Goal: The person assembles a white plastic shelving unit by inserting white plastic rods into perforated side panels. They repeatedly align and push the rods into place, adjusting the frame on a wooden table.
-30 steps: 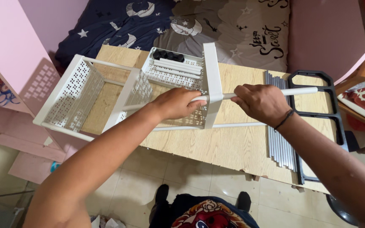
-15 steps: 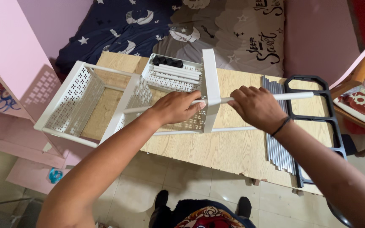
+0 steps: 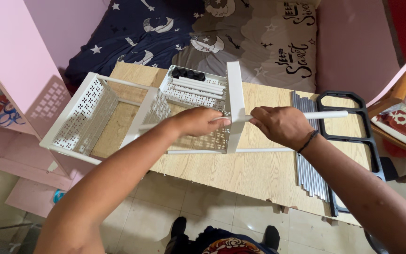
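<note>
White perforated tray near table's far edge holds white tubes, black caps. Left hand and right hand both clamp thin white tube at rack panel.

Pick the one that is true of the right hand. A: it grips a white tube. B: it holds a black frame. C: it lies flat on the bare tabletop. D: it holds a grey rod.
A: the right hand is closed around the white tube, which runs out past it over the wooden table.
</note>
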